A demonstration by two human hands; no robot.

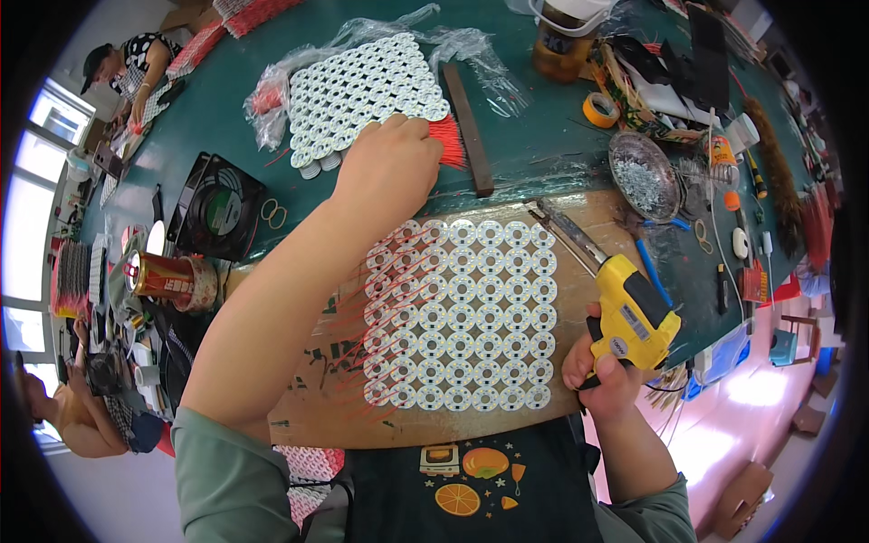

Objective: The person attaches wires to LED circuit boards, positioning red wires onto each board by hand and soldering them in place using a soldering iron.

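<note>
Windows (33,235) stand left of the green surface (534,154). The right grip (611,385) clasps a yellow gun (629,317); whether the left grip (391,163), by red wires (452,145), pinches, I cannot tell.

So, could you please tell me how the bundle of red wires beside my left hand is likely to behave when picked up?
The bundle of red wires is probably light and bendy, since its strands look very thin. It may also splay or tangle, as many separate strands lie side by side with no tie visible around them.
</note>
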